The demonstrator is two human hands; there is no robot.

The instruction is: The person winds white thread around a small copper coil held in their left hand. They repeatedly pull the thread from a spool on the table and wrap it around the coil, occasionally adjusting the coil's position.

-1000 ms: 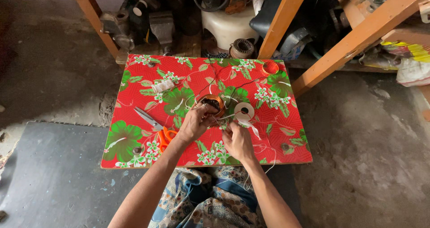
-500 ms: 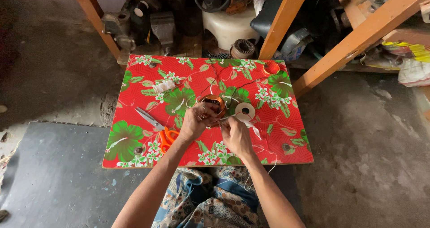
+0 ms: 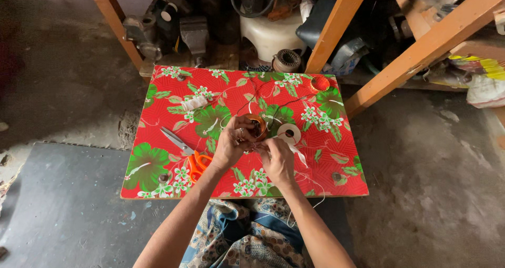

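A low table (image 3: 158,142) covered in a red cloth with green and white flowers lies below me. My left hand (image 3: 234,142) grips a small copper-coloured wire coil (image 3: 258,126) above the table's middle. My right hand (image 3: 276,160) is pinched on a thin wire or thread at the coil's near side. A white tape roll (image 3: 289,133) lies flat just right of the coil, with a white strip trailing toward my right hand. Orange-handled scissors (image 3: 188,155) lie left of my left wrist.
A small white folded piece (image 3: 194,103) lies at the table's far left and an orange spool (image 3: 319,83) at its far right corner. Orange wooden posts (image 3: 336,26), a white stool (image 3: 271,36) and motor parts crowd the back. A grey mat (image 3: 63,205) covers the floor at left.
Both hands stay at the coil; my right hand has shifted slightly toward me and left while working the wire. The tape roll and scissors have not moved.
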